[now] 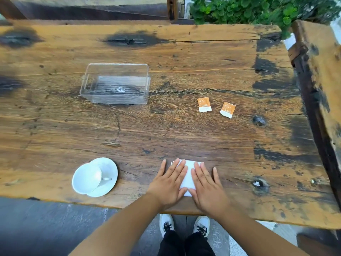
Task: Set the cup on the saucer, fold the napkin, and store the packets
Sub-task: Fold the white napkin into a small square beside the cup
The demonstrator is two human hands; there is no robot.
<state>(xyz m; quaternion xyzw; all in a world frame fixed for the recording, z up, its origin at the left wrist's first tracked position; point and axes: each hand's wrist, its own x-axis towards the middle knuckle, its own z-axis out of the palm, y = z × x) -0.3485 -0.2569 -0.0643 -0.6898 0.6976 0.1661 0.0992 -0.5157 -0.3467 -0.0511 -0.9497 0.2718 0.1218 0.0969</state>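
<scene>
Both hands (170, 183) (207, 185) flat on napkin (188, 176) near table (166, 130) edge

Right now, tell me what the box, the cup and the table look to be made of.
Box: clear, glossy, likely hard plastic; the wood grain shows through its walls. Cup: white, smooth, glazed-looking, probably ceramic or porcelain. Table: rough weathered wood, with visible grain, cracks, knots and dark stains.

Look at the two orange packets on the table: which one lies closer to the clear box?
The left packet, sitting nearly square. The other packet lies farther right, tilted, and so farther from the clear box.
</scene>
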